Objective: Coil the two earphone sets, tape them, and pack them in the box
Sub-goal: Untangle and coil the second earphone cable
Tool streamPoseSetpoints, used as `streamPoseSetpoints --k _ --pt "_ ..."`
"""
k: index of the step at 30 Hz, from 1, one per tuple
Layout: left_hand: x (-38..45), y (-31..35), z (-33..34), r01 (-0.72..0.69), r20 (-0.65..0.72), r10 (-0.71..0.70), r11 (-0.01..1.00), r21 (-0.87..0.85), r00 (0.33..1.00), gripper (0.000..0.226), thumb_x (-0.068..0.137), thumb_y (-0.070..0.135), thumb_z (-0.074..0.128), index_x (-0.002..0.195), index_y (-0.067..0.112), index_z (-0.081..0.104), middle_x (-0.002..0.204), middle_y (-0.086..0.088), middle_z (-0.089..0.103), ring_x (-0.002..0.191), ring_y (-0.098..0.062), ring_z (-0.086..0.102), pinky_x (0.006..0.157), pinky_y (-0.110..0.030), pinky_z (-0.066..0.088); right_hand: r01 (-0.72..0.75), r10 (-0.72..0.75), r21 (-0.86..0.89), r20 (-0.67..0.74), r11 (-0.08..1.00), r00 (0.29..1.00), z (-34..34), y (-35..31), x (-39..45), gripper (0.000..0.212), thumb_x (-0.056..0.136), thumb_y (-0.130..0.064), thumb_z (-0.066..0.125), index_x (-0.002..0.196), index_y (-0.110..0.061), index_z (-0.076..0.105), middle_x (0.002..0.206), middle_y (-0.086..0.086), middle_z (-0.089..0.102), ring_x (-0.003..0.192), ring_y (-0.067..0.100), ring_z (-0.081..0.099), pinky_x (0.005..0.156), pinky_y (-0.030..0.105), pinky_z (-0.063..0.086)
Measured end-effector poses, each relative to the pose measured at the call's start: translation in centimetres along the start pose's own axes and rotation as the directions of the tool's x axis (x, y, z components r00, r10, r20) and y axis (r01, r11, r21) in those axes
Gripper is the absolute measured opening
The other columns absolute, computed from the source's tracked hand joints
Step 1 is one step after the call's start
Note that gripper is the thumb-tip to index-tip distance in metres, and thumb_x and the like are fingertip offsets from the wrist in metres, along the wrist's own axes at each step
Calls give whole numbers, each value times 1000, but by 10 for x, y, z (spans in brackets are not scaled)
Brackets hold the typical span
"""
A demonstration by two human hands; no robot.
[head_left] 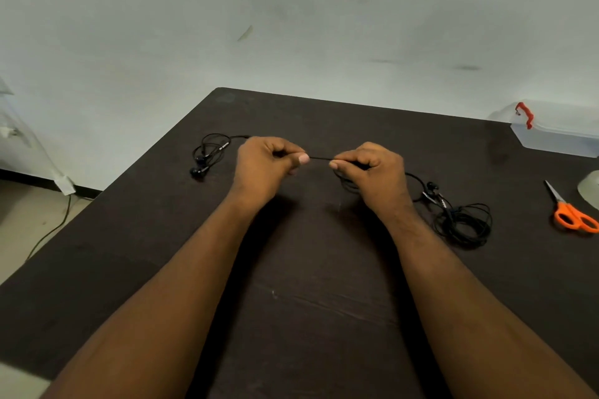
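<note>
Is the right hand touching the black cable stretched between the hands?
Touching. The head view shows the right hand pinching the black cable between thumb and forefinger; the left hand pinches its other end.

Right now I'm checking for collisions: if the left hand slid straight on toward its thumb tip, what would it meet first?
Likely the right hand, along the taut cable that both hands pinch; the left hand has only that short stretch ahead.

- Table [291, 301] fills lower frame; hands (mid-frame) meet over it.
- One earphone set [209, 155] left of left hand [262, 165].
- Other set [463, 223] right of right hand [372, 172].
- Scissors [572, 214] far right; box [557, 129] behind, upper right.
</note>
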State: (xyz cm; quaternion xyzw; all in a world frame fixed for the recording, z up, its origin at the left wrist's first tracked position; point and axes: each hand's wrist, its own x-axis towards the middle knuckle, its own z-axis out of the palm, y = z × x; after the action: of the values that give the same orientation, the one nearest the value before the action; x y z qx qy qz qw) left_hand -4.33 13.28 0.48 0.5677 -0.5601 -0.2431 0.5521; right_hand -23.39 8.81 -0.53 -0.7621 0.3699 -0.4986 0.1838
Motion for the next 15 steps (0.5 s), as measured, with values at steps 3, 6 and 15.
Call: streamPoseSetpoints --k 3,6,15 --pt "16 -18 -37 87 -200 -75 995 54 977 22 79 11 76 66 28 69 54 12 65 49 -2 55 58 -21 51 -119 131 111 -102 987 986 -12 10 3 10 73 -12 81 82 -15 77 70 2 66 64 1 58 62 14 44" --pt "23 -36 -71 186 -411 -152 981 45 899 18 81 16 74 67 25 68 58 6 63 51 -5 55 61 -26 52 -143 155 113 -99 983 983 -16 13 3 11 74 -15 81 83 -20 77 72 3 67 65 2 59 61 15 46" --pt "23 -46 -85 224 -620 -115 969 102 776 7 83 20 71 76 20 71 65 4 66 47 6 53 53 -11 43 -80 80 2 -1 997 997 -13 9 1 8 76 -11 78 84 -9 77 73 8 66 67 6 59 63 13 45"
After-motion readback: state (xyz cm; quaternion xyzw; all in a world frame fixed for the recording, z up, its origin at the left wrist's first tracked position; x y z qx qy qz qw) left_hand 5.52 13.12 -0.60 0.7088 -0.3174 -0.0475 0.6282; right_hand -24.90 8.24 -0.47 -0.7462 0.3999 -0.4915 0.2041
